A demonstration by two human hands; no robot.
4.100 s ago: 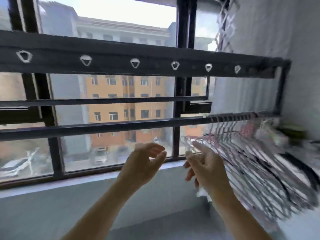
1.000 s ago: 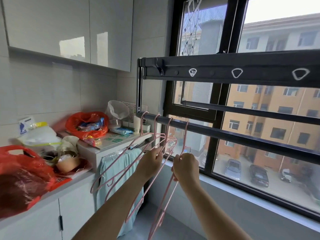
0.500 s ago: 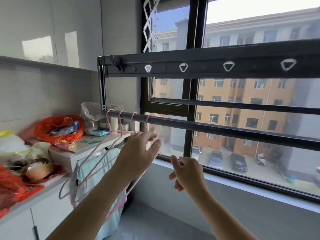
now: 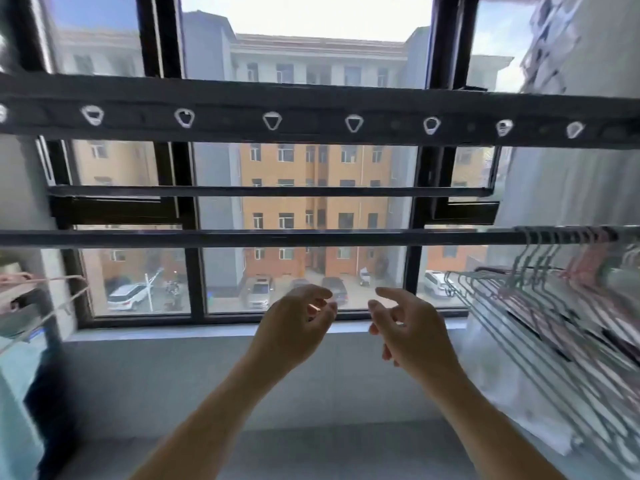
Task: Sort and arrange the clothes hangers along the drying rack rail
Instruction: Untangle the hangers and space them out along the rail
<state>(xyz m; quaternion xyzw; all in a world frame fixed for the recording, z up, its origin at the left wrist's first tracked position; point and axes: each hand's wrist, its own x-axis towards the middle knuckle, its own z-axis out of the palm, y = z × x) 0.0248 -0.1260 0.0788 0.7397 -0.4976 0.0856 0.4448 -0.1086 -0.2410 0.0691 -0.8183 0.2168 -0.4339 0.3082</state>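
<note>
Hands raised side by side below the rail (image 4: 311,238), left hand (image 4: 294,327) and right hand (image 4: 412,336) both empty, fingers loosely curled and apart. Most hangers (image 4: 540,306) crowd the rail's right end, tilted in a blurred bunch. At the far left edge, pink hangers (image 4: 52,289) poke into view.

A laundry balcony in an upstairs flat.

I face a dark-framed window (image 4: 194,271) with a drying rack rail (image 4: 277,237) across it, a crowd of clothes hangers (image 4: 540,306) bunched at its right end, and apartment blocks (image 4: 311,202) above parked cars (image 4: 258,292) far below outside.
</note>
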